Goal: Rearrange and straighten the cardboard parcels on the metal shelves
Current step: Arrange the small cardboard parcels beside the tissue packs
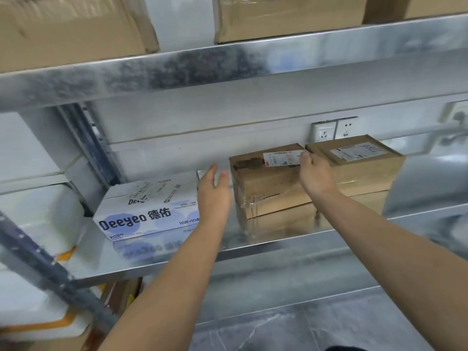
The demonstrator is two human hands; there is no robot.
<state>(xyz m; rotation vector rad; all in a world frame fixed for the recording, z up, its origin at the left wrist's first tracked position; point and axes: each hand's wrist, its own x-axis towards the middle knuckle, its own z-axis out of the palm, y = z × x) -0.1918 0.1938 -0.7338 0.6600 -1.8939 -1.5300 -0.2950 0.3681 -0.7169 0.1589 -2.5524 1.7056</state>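
On the middle metal shelf (177, 259) stand three parcels. A white and blue Deeyeo box (144, 211) lies at the left. A brown cardboard parcel (266, 183) with a white label stands in the middle, and a second brown parcel (364, 163) sits right beside it. My left hand (215, 193) is open with straight fingers, in the gap between the Deeyeo box and the middle parcel. My right hand (316, 176) rests on the top right edge of the middle parcel, fingers curled over it by the label.
The upper shelf (228, 64) carries large cardboard boxes (288, 16). Wall sockets (334, 130) sit behind the parcels. A slanted shelf upright (83, 143) and white foam boxes (40, 219) stand at the left. Grey tiled floor lies below.
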